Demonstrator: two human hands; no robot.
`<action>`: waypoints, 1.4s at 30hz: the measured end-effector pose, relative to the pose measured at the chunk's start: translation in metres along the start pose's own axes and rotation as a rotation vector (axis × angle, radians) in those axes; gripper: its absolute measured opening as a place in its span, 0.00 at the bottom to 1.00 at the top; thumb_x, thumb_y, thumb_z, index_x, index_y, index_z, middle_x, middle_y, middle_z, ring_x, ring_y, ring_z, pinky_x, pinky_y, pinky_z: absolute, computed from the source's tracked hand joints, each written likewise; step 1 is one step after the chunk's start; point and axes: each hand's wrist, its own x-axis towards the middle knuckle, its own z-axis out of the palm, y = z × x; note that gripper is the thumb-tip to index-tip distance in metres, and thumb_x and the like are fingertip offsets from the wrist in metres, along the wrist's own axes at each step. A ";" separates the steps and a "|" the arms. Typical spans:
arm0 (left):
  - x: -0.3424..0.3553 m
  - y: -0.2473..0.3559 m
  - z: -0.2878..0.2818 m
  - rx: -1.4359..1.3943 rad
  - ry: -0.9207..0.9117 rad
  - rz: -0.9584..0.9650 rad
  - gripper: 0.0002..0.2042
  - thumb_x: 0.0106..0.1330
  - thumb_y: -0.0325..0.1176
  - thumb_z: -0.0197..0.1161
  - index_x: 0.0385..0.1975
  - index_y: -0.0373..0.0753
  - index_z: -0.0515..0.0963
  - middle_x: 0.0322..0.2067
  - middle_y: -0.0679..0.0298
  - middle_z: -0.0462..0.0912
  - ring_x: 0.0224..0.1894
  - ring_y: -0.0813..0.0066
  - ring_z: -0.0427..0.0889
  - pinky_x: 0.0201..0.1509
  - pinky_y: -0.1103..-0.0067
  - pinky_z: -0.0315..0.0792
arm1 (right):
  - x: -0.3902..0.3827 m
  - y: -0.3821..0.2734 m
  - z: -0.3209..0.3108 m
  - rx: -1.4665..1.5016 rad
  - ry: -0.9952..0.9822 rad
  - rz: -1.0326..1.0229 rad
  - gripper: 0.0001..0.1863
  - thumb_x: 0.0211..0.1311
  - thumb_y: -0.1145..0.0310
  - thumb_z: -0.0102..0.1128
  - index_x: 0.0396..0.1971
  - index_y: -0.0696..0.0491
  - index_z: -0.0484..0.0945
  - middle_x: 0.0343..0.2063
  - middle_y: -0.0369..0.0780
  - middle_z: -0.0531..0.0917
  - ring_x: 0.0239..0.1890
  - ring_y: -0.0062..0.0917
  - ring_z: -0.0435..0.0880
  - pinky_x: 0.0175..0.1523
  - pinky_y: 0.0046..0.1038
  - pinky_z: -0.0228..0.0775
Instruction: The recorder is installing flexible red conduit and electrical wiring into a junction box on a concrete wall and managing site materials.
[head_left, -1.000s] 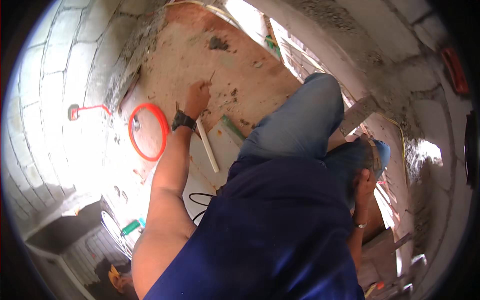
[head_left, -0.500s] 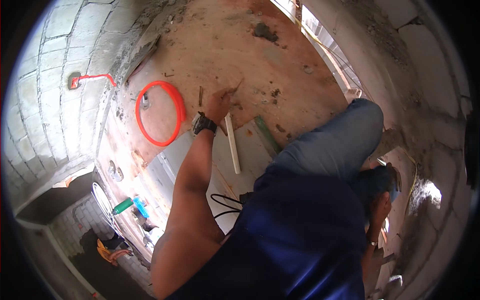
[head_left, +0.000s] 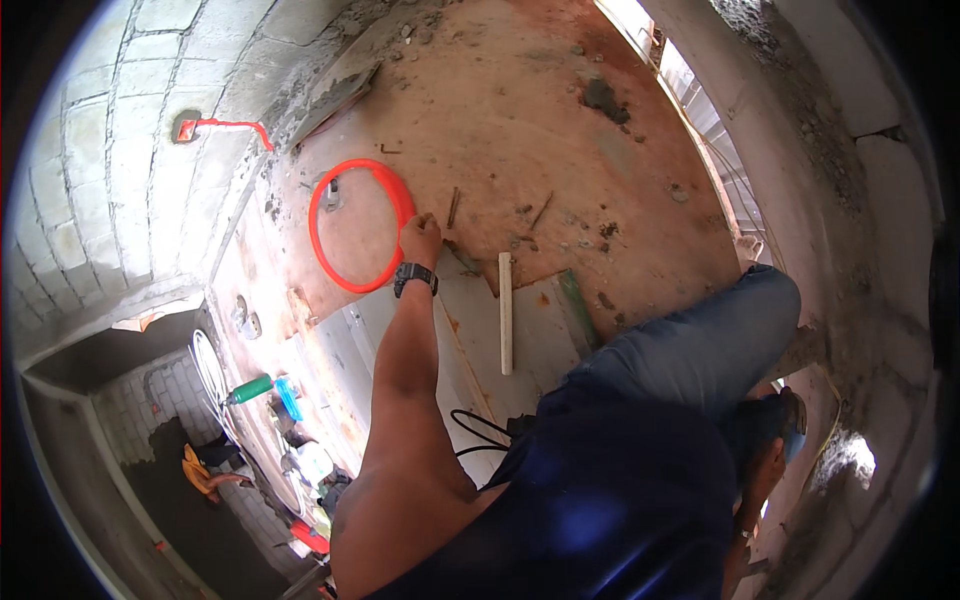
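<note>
Over the last half second the left hand point(head_left: 420, 238) has moved across to the red coil point(head_left: 398, 193), and the thin stick point(head_left: 541, 211) it held then now lies loose on the board point(head_left: 490, 120). That coil rests on the brown board, toward the person's left, near the block wall point(head_left: 140, 210), with a grey fitting point(head_left: 332, 194) showing inside its loop. Bent fingers of the left hand meet its right side, where the turns bunch thickest; whether they have closed around all of them, I cannot tell. The right hand point(head_left: 770, 462) is down beside the knee, too dim and blurred to say whether its fingers are clenched or slack. By its look the coil is plastic tubing: probably light enough for one hand, springy rather than limp, hard to break, perhaps a little slick with dust. Its thick right side seems the best place to take hold, with every turn inside the grip, since catching only one could let the rest spread or slide. Near that hand lie a rod point(head_left: 453, 208) and, farther right, a white batten point(head_left: 505, 315), both apart from the coil.
</note>
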 end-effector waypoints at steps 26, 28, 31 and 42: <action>0.003 -0.001 0.012 -0.318 -0.431 -0.124 0.09 0.60 0.31 0.59 0.28 0.31 0.80 0.22 0.63 0.81 0.25 0.78 0.78 0.31 0.80 0.71 | -0.004 0.000 -0.001 0.003 -0.009 -0.094 0.32 0.67 0.45 0.38 0.28 0.64 0.73 0.20 0.51 0.74 0.23 0.39 0.70 0.32 0.38 0.60; 0.001 0.000 0.016 -0.321 -0.430 -0.124 0.09 0.59 0.31 0.60 0.29 0.31 0.81 0.22 0.64 0.81 0.25 0.79 0.78 0.31 0.80 0.71 | -0.006 0.002 0.000 0.008 0.010 -0.093 0.32 0.67 0.45 0.38 0.28 0.64 0.73 0.19 0.50 0.74 0.22 0.38 0.69 0.31 0.38 0.59; 0.000 -0.003 0.011 -0.239 -0.380 -0.072 0.10 0.56 0.34 0.64 0.30 0.33 0.81 0.23 0.61 0.83 0.26 0.76 0.80 0.32 0.78 0.73 | -0.007 0.002 0.006 0.007 0.025 -0.111 0.31 0.67 0.45 0.38 0.27 0.63 0.72 0.19 0.49 0.73 0.22 0.37 0.69 0.31 0.37 0.59; -0.013 0.038 0.011 0.356 -0.305 0.245 0.14 0.53 0.38 0.61 0.34 0.35 0.81 0.27 0.49 0.82 0.31 0.57 0.83 0.38 0.69 0.75 | -0.010 -0.005 0.007 -0.017 0.054 -0.133 0.31 0.67 0.46 0.39 0.25 0.63 0.71 0.17 0.48 0.72 0.22 0.36 0.68 0.30 0.37 0.59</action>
